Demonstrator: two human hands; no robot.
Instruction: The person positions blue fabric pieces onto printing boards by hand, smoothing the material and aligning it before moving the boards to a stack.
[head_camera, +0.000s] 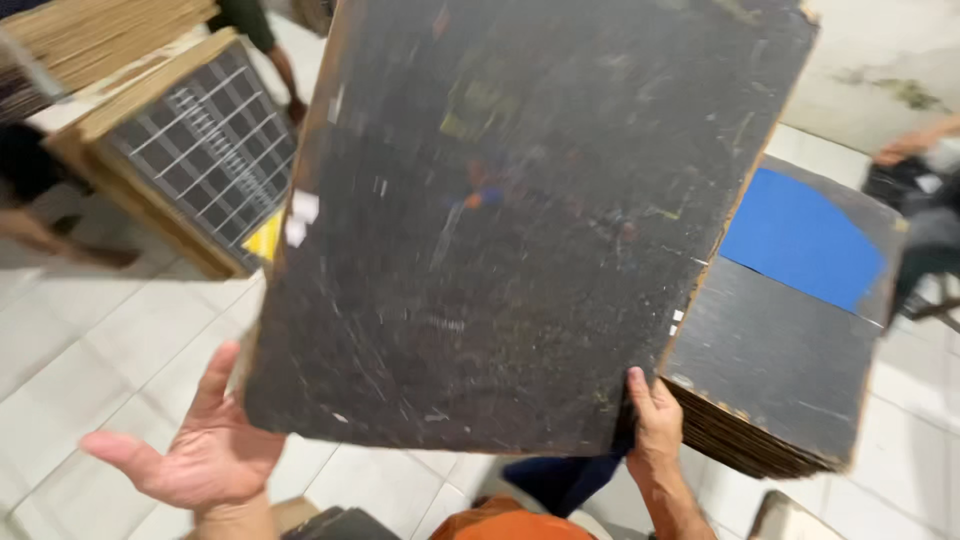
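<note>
White floor tiles (90, 350) form the ground throughout; no counter is in view, and everything stands on the floor or is held above it.

Item 1, far left: stack of flat boards (190, 150) in a tilted pile, wooden edges showing, top face dark with a chalked white grid. Another person's arm (280, 70) reaches to its far corner; a bare leg (60, 245) shows at the left edge.

Item 2: left hand (205, 455), open, palm up and fingers spread, just under the lower left corner of the held board; whether it touches is unclear.

Item 3, centre: large dark board (520, 220), held up and tilted above the floor, filling most of the view. Face black, scuffed and scratched, with paint flecks and bits of white tape. Judged stiff, since it keeps flat with support only at its lower edge; thin and probably light for its area, yet awkward by breadth. Edges look chipped and fibrous, so corners may crumble. Best taken at two opposite edges or both lower corners.

Item 4: right hand (655, 420), closed on the board's lower right corner, thumb over the face.

Item 5, right: second stack of dark boards (780, 370) on the floor, a blue sheet (800, 240) on its far corner.

Item 6, far right: another person, partly seen (925, 190).
</note>
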